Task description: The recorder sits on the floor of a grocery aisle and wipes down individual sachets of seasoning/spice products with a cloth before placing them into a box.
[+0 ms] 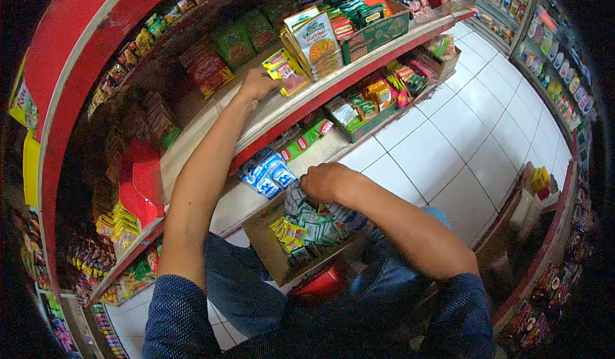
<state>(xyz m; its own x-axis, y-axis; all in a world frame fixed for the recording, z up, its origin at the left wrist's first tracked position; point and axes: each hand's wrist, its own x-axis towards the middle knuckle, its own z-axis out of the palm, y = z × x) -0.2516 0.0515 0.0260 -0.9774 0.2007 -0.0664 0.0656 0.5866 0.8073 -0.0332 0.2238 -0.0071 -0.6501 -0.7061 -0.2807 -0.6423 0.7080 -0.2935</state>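
Observation:
My left hand is on the upper shelf, its fingers against the near side of yellow and pink sachets; whether it grips them I cannot tell. White and yellow seasoning packets stand upright just right of them. Lower down, my right hand is curled at a striped cloth over an open cardboard box; its fingertips are hidden. In that cardboard box lie green and white sachets and yellow sachets. Blue and white packets lie on the lower shelf beside the right hand.
A green carton of sachets stands on the upper shelf, another carton on the lower one. The red-edged shelf board juts out between them. A red object is below the box. White floor tiles and glass cabinets lie right.

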